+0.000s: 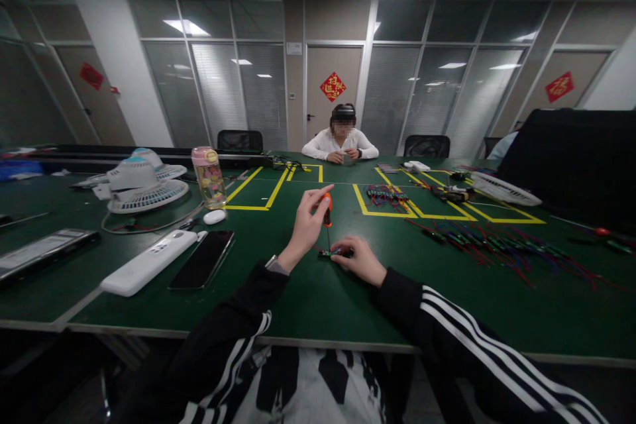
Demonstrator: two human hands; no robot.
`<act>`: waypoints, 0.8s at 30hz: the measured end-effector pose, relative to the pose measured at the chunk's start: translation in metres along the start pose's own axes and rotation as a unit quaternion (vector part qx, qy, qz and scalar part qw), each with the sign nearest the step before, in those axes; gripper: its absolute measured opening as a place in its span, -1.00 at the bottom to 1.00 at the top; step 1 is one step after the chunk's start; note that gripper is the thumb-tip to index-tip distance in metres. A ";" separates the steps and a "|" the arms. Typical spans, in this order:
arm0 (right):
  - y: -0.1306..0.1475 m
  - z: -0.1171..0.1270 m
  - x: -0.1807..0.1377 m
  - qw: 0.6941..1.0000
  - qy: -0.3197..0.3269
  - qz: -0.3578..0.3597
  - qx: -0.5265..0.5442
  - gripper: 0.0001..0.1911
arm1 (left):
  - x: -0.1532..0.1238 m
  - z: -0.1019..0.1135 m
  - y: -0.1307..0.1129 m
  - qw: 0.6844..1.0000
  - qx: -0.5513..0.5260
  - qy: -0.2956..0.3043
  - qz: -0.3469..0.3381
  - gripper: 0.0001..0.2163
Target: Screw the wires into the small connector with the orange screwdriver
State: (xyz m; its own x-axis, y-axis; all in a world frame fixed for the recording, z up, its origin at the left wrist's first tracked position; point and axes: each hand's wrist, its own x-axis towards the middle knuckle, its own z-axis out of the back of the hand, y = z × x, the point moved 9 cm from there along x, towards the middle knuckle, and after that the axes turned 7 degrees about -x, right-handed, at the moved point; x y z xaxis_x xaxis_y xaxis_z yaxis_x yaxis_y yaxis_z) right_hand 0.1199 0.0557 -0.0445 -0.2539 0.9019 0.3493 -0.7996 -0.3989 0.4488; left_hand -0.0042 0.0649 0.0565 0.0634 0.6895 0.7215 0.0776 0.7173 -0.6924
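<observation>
My left hand (pixel 309 224) is closed around the orange and black handle of a screwdriver (pixel 328 207). The screwdriver stands upright, its thin shaft pointing down at a small green circuit board (pixel 325 254) on the table. My right hand (pixel 362 257) grips the right side of that board, fingers bent over it and hiding part of it. Whether the tip sits in a screw is too small to tell.
Wired circuit boards (pixel 497 245) spread over the right side, with a wire bundle (pixel 385 196) inside yellow tape. Left are a phone (pixel 203 260), a white power strip-like case (pixel 149 264), a bottle (pixel 209 179) and fans (pixel 144 185). A person (pixel 342 139) sits opposite.
</observation>
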 end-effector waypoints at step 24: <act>-0.001 0.000 0.000 1.000 -0.007 -0.003 -0.006 -0.82 | 0.001 -0.004 0.007 0.998 -0.041 0.024 0.030 -0.68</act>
State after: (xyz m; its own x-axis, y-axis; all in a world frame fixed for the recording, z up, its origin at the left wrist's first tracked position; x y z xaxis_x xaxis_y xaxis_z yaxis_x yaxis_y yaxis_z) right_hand 0.1210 0.0561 -0.0452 -0.2415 0.9023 0.3571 -0.8083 -0.3906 0.4405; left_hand 0.0005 0.0702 0.0519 0.1177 0.7244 0.6792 0.1526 0.6627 -0.7332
